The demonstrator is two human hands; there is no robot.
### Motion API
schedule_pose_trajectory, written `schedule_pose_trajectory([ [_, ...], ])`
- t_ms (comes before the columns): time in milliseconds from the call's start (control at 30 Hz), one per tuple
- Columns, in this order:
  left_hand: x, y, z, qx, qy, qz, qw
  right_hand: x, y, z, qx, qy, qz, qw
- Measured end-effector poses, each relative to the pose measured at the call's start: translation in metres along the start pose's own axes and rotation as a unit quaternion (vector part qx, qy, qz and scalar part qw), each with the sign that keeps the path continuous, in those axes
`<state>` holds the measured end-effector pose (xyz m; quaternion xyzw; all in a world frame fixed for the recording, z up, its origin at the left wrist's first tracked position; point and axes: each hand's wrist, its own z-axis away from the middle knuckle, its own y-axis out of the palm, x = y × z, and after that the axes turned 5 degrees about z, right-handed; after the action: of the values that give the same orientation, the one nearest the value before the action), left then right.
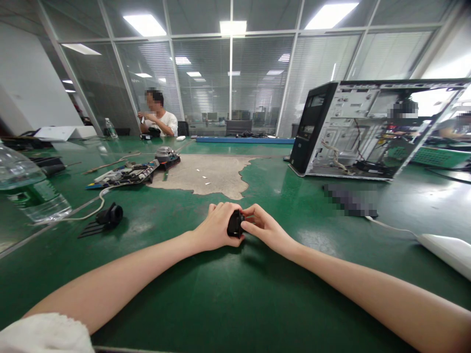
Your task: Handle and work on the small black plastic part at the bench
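Black part (234, 225) over the middle of the worktop (257, 304). We hold it in the left hand (216, 228), curled around it; our right hand (267, 229) is narrow, thumb and fingertips on its right side. Worn patch (206, 174) ahead, glass wall (257, 83) beyond. Bottle (39, 208) left, computer case (316, 127) right; between our forearms, green surface reaches the near edge.

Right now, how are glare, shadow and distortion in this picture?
In the head view, pale glare marks the green tabletop; soft shadow falls below the right hand; the black part shows little detail; the near bottle leans, probably lens distortion.
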<state>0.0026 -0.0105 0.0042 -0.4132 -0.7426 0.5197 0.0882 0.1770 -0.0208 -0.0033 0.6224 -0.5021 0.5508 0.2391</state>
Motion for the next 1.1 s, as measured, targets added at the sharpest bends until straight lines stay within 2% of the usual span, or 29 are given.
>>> schedule_pose_trajectory([
  [200, 0.0009, 0.0005, -0.0002, -0.008, 0.006, 0.005, 1.0, -0.0037, 0.0002, -0.0014, -0.03, 0.01, 0.032, 0.999],
  [433, 0.0025, 0.0016, 0.0003, -0.005, 0.0, 0.007, 1.0, -0.0015, -0.0011, 0.0034, 0.015, -0.018, 0.023, 0.999],
  [700, 0.0028, 0.0021, 0.0011, -0.012, -0.004, 0.003, 1.0, -0.0023, -0.0009, -0.0003, -0.019, 0.014, 0.031, 0.999],
  [933, 0.0041, 0.003, 0.0009, -0.01, -0.004, 0.006, 1.0, -0.0041, -0.0014, 0.0023, 0.026, -0.017, 0.016, 0.999],
  [1100, 0.0023, 0.0019, 0.0007, -0.012, -0.004, 0.008, 1.0, -0.0015, -0.0004, 0.0009, 0.008, -0.011, 0.002, 1.0],
])
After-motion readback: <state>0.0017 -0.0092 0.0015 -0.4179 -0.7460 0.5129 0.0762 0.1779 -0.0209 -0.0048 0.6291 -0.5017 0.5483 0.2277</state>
